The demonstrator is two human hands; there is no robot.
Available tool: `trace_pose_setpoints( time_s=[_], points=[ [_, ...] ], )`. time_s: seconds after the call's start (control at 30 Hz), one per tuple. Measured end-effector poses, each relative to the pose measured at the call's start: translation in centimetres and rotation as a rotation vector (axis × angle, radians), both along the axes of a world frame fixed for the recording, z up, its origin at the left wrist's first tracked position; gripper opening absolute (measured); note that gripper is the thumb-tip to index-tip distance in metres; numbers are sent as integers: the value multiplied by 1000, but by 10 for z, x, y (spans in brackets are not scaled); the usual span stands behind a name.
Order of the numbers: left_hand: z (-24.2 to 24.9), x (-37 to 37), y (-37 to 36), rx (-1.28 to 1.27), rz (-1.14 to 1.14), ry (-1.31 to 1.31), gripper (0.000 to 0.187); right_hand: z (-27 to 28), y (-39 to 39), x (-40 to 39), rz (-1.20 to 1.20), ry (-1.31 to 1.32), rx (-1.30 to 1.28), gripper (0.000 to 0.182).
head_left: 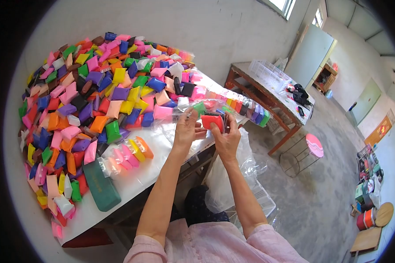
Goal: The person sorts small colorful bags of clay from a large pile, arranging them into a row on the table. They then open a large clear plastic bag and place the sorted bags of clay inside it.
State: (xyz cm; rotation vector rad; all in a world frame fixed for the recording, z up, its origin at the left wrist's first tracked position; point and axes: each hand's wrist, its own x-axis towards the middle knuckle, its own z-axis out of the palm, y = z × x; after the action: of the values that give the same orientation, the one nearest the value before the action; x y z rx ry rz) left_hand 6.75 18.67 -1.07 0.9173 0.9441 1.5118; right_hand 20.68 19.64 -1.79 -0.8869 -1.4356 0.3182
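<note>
My right hand (227, 139) grips a small red packet (211, 122), thumb across its front, with a dark packet partly visible behind it. Just left of it, my left hand (186, 130) has its fingers curled at a clear plastic bag (173, 117), which spreads over the table edge; its exact hold is partly hidden. Beyond both hands, a row of colourful packets (239, 106) runs along the table's right end. A short row of orange, yellow, pink and pale packets (129, 155) lies left of my forearms, beside a dark green block-shaped object (102, 186).
A huge heap of colourful packets (92, 98) covers the white table (149, 175) against the wall. Clear plastic (228, 184) hangs below my right hand over a white basket (261, 199). A pink-topped stool (314, 145) and another table (267, 83) stand to the right.
</note>
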Motion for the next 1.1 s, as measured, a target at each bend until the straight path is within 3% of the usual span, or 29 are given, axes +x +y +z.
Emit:
trace_pose_setpoints(
  time_s=[0.13,0.23,0.33,0.43,0.53,0.57,0.67,0.77,0.87,0.9,1.1],
  points=[
    [3,-2,-4,31,-39,-17,87,-5,-3,4,-72,-153,104,59],
    [6,-2,-6,-3,-78,-64,94,-9,-2,0,-173,-268,236,61],
    [-5,10,3,-7,109,12,84,-10,-2,-8,-255,-262,246,60],
    [-16,16,5,313,426,425,67,-7,-7,-18,-331,-265,170,60],
    [-10,18,-6,212,482,460,52,-5,-11,-21,-395,-318,153,61],
    [-11,17,-6,149,456,376,38,-6,-11,-23,-410,-340,160,61],
    [-8,16,-11,138,292,270,34,-17,-2,-27,-420,-384,233,60],
    [-6,21,-11,209,306,376,32,-26,2,-29,-502,-430,180,58],
    [-17,24,-3,267,464,625,35,-20,-5,-26,-453,-484,44,56],
    [-7,23,-10,180,414,641,36,-20,-7,-25,-450,-474,57,56],
    [-13,23,-8,227,432,659,38,-18,-21,-15,-365,-369,127,49]
  ],
)
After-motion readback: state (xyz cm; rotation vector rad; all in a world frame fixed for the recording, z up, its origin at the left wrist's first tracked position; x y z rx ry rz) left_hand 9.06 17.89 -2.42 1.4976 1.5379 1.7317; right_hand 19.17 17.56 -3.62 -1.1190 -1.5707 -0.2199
